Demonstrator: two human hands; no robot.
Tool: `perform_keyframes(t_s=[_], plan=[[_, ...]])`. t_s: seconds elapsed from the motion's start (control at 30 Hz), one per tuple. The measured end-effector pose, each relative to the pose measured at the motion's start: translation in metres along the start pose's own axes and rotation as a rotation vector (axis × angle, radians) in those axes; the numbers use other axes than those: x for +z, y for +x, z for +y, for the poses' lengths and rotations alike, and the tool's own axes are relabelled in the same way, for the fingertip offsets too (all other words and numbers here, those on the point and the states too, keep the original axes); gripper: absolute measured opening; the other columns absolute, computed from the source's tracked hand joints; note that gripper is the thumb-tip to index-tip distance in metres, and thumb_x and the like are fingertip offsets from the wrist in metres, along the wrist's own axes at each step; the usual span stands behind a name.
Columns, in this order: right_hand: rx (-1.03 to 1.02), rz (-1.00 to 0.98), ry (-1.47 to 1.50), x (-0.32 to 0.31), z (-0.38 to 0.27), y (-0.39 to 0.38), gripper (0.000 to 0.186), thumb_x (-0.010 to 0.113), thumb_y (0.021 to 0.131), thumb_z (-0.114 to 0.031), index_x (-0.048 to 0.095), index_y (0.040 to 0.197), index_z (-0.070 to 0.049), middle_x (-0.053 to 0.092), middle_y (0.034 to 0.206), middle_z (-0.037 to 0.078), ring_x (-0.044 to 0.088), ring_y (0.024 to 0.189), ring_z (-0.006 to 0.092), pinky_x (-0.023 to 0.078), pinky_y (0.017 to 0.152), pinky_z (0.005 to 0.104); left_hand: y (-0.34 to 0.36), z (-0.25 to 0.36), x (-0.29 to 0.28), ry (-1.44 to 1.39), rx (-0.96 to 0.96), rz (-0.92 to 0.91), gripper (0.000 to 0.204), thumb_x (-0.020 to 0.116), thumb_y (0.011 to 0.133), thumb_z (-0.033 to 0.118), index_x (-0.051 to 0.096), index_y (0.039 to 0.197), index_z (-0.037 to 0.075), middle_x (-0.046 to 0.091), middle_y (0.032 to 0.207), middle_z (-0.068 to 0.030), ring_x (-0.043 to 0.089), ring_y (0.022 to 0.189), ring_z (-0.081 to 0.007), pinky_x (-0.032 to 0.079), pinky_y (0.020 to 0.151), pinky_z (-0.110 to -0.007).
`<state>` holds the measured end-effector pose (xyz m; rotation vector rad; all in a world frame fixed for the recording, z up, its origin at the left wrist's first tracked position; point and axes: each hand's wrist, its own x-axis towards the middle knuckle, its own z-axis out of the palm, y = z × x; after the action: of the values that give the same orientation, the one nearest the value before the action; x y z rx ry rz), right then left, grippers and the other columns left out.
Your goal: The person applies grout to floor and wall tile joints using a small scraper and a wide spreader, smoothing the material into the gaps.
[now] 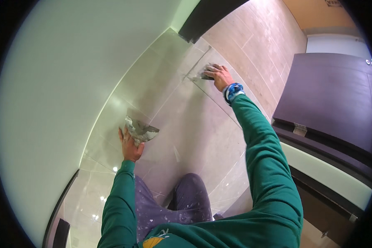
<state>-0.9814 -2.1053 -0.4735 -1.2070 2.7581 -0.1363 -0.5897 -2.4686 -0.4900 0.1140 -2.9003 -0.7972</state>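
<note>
Tiled floor (175, 128), dark joint (213, 99) | pale wall (62, 82) left | dark panel (326, 99) right

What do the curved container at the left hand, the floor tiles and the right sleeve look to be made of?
Curved container: perhaps thin plastic or rubber; grey-white smears hide much of its surface, so uncertain.
Floor tiles: likely ceramic or porcelain, satin, judging by straight seams and soft glare.
Right sleeve: probably cotton or blended knit, matte, bunching in soft folds.
</note>
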Motion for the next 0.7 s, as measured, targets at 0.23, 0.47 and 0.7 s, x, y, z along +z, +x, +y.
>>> perform_keyframes(t_s=[0.23,0.47,0.7], plan=[[0.34,0.069,0.171,-0.049,0.012,0.051,0.063,0.047,0.08,0.006,0.068,0.133,-0.02,0.073,0.115,0.02,0.069,0.107,0.0405,0.055,0.097,0.0457,-0.004,-0.001,-0.003,0.02,0.014,0.014,0.062,0.066,0.078,0.032,0.06,0.134,0.006,0.049,0.15,-0.0219,0.031,0.149,-0.0446,0.007,0.125,-0.066],[0.479,-0.043,0.026,-0.016,0.039,0.061,0.041,0.054,0.092,-0.014,0.066,0.131,-0.015,0.072,0.118,0.018,0.07,0.108,0.0382,0.056,0.095,0.0478,0.009,0.008,0.014,-0.022,0.028,-0.01,0.062,0.065,0.079,0.032,0.059,0.135,0.005,0.048,0.151,-0.0211,0.031,0.149,-0.0442,0.007,0.125,-0.065],[0.54,0.031,0.074,0.025,-0.161,-0.009,0.028,0.052,0.097,-0.02,0.069,0.119,-0.013,0.07,0.118,0.015,0.062,0.116,0.0388,0.057,0.091,0.0475,0.006,0.008,-0.001,-0.023,0.03,-0.002,0.062,0.065,0.08,0.031,0.059,0.135,0.003,0.05,0.15,-0.0216,0.03,0.15,-0.0432,0.005,0.126,-0.064]])
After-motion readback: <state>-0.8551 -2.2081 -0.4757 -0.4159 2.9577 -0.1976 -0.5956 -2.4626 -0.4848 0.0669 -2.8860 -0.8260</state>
